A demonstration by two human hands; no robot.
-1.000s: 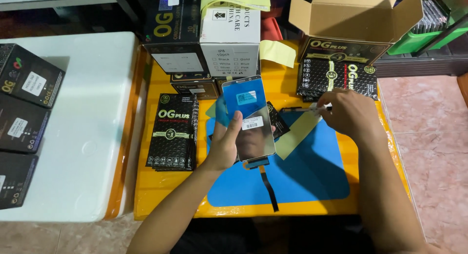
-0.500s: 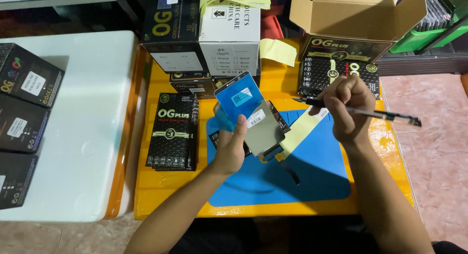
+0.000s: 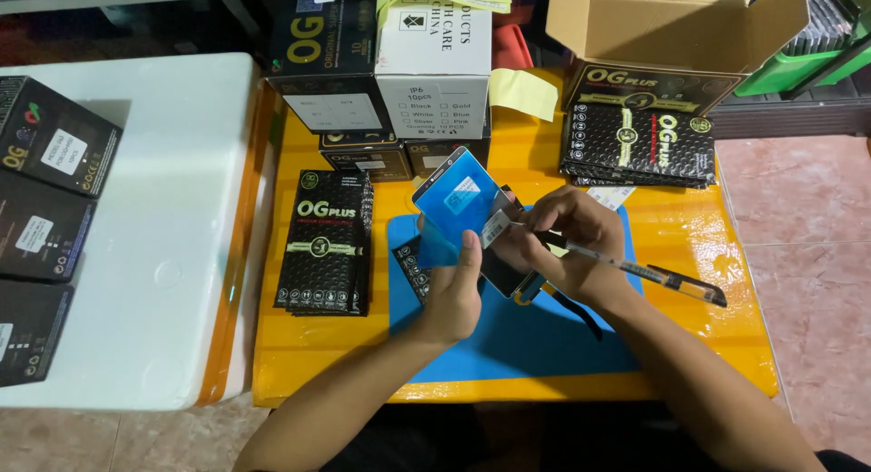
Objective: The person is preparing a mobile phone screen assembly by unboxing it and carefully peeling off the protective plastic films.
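Grips | left hand [image 3: 451,295] clasps phone screen [image 3: 472,220] | right hand [image 3: 572,245] pinches tweezers [image 3: 653,277]

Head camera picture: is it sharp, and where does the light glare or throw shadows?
Head view: mostly sharp; the left hand and right hand look crisp, holding the blue-filmed phone screen. The glossy yellow table shows soft sheen patches. The white foam box looks bright, with a dark shadow beside the black box.

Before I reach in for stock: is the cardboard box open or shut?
Open: the cardboard box has its flaps standing up.
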